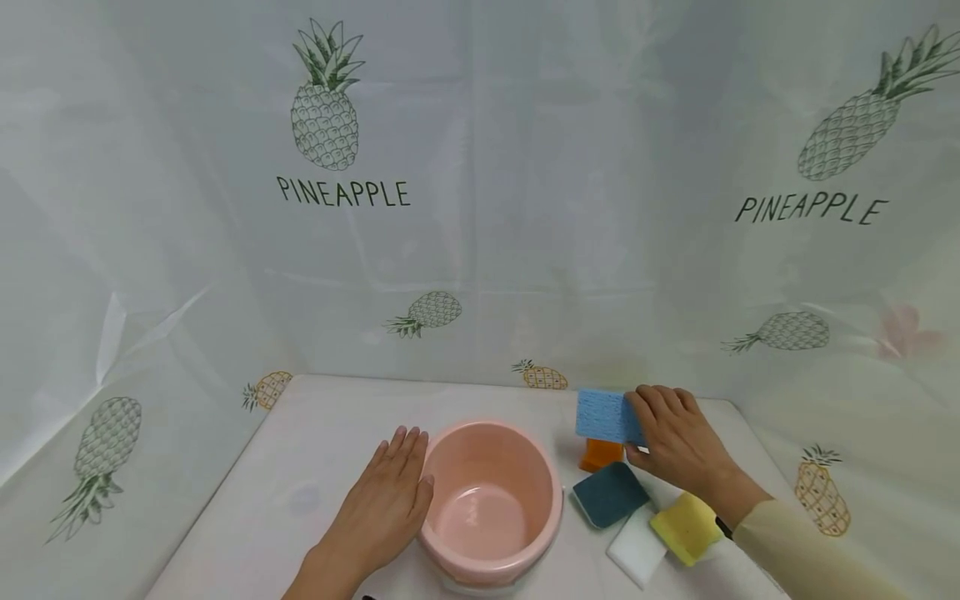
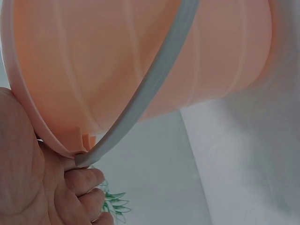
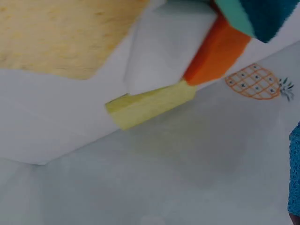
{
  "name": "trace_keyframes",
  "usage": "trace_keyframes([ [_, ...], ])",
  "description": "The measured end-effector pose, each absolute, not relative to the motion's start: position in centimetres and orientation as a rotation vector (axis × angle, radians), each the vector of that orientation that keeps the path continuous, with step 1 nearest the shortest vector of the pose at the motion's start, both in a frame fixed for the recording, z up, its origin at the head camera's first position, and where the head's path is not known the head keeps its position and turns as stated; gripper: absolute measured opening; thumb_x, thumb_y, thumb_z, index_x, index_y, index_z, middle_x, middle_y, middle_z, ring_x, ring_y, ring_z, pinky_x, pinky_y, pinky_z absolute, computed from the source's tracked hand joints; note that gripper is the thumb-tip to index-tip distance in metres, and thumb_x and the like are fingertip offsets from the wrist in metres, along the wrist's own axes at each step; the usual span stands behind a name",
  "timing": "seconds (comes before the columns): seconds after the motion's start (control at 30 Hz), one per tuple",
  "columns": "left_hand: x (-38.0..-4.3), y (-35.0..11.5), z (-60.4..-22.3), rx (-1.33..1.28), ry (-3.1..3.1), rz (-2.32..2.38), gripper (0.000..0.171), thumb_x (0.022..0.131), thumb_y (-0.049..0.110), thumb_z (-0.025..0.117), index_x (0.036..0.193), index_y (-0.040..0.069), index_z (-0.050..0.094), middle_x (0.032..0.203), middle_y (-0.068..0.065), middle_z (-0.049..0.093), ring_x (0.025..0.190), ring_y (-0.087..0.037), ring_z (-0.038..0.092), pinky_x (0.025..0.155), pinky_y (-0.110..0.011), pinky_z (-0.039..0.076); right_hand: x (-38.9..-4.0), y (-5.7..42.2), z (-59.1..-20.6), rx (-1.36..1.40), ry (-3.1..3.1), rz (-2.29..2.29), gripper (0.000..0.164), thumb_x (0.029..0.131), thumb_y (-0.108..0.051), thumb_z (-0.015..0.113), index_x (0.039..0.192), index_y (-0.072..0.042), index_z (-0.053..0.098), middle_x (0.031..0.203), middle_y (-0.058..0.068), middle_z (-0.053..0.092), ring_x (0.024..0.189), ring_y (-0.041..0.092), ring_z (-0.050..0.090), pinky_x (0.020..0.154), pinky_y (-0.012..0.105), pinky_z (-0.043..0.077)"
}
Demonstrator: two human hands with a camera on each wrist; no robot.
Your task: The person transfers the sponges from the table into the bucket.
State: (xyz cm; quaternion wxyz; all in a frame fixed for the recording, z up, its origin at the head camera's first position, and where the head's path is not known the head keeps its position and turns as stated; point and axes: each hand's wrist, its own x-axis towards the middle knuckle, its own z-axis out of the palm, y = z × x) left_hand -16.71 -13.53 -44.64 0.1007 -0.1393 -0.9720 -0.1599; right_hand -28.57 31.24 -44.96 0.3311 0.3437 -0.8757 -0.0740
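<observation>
A pink bucket [image 1: 491,500] stands on the white table, with its grey handle [image 2: 140,96] hanging down the side in the left wrist view. My left hand [image 1: 386,500] lies along the bucket's left rim, fingers straight and together. To the right of the bucket, my right hand [image 1: 678,437] holds a light blue sponge [image 1: 600,415] by its right end, above the other sponges. Only the edge of that blue sponge [image 3: 294,171] shows in the right wrist view. Just below it in the head view is an orange sponge [image 1: 602,456].
A dark teal sponge [image 1: 610,494], a white sponge [image 1: 637,546] and a yellow sponge [image 1: 686,527] lie close together right of the bucket. The right wrist view also has a pale yellow block [image 3: 152,104] behind the white one. Pineapple-print sheeting [image 1: 555,250] surrounds the table.
</observation>
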Motion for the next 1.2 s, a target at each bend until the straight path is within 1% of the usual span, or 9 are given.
trace_keyframes([
  [0.13,-16.7,-13.4,-44.6,-0.409,-2.873,-0.479,0.059,0.113,0.033,0.045,0.159,-0.004,0.042,0.168,-0.02,0.037,0.16,-0.035,0.027,0.131,-0.055,0.024,-28.3,30.1,-44.3,0.911,-2.295,-0.207,0.073,0.102,-0.057,0.034,0.135,0.005,0.052,0.128,0.025,0.058,0.116,0.042,0.055,0.097,0.056,0.05],
  [0.2,-16.7,-13.3,-44.6,-0.405,-2.872,-0.48,0.059,0.113,0.033,0.045,0.159,-0.004,0.042,0.168,-0.019,0.037,0.16,-0.035,0.027,0.131,-0.055,0.024,-28.2,29.5,-44.0,0.913,-2.291,-0.213,0.069,0.099,-0.054,0.048,0.135,0.005,0.053,0.128,0.025,0.059,0.115,0.042,0.055,0.097,0.056,0.05],
  [0.27,-16.7,-13.3,-44.6,-0.405,-2.87,-0.48,0.059,0.113,0.033,0.045,0.159,-0.004,0.042,0.168,-0.02,0.037,0.16,-0.035,0.027,0.131,-0.055,0.024,-28.1,28.9,-43.7,0.912,-2.283,-0.218,0.071,0.09,-0.049,0.066,0.134,0.006,0.053,0.127,0.025,0.059,0.115,0.042,0.056,0.096,0.056,0.051],
  [0.37,-16.8,-13.2,-44.6,-0.406,-2.866,-0.474,0.059,0.113,0.033,0.045,0.158,-0.004,0.042,0.167,-0.02,0.037,0.16,-0.036,0.027,0.131,-0.056,0.024,-27.9,27.9,-43.0,0.918,-2.264,-0.215,0.08,0.077,-0.044,0.081,0.134,0.006,0.054,0.127,0.025,0.059,0.114,0.042,0.056,0.095,0.055,0.051],
  [0.47,-16.8,-13.2,-44.5,-0.407,-2.858,-0.464,0.059,0.113,0.033,0.045,0.158,-0.005,0.043,0.167,-0.021,0.038,0.16,-0.036,0.029,0.13,-0.056,0.025,-27.6,26.8,-42.2,0.938,-2.246,-0.189,0.078,0.082,-0.046,0.076,0.135,0.006,0.054,0.128,0.025,0.058,0.114,0.041,0.056,0.095,0.055,0.05],
  [0.57,-16.8,-13.2,-44.4,-0.406,-2.853,-0.453,0.058,0.112,0.032,0.046,0.157,-0.005,0.044,0.166,-0.022,0.039,0.159,-0.036,0.029,0.13,-0.056,0.026,-27.2,25.4,-41.6,0.953,-2.239,-0.136,0.071,0.094,-0.052,0.058,0.136,0.004,0.053,0.129,0.023,0.057,0.115,0.04,0.055,0.095,0.056,0.049],
  [0.67,-16.7,-13.3,-44.4,-0.406,-2.854,-0.449,0.059,0.112,0.032,0.047,0.157,-0.005,0.044,0.166,-0.022,0.04,0.159,-0.036,0.029,0.13,-0.057,0.026,-26.6,23.8,-41.0,0.942,-2.24,-0.103,0.071,0.095,-0.056,0.049,0.136,0.001,0.054,0.128,0.02,0.058,0.116,0.038,0.054,0.095,0.055,0.049],
  [0.9,-16.7,-13.3,-44.5,-0.401,-2.853,-0.437,0.059,0.112,0.032,0.047,0.157,-0.005,0.044,0.166,-0.021,0.039,0.159,-0.036,0.029,0.13,-0.056,0.026,-24.8,19.9,-39.8,0.997,-2.26,-0.072,0.078,0.079,-0.054,0.076,0.132,-0.001,0.058,0.127,0.014,0.062,0.115,0.032,0.056,0.094,0.049,0.05],
  [1.2,-16.8,-13.3,-44.8,-0.399,-2.845,-0.425,0.057,0.111,0.03,0.048,0.156,-0.005,0.046,0.165,-0.021,0.043,0.158,-0.036,0.032,0.129,-0.056,0.028,-23.2,16.1,-40.0,1.128,-2.408,-0.087,0.07,0.085,-0.061,0.072,0.132,-0.01,0.061,0.126,0.003,0.062,0.115,0.022,0.053,0.093,0.037,0.047],
])
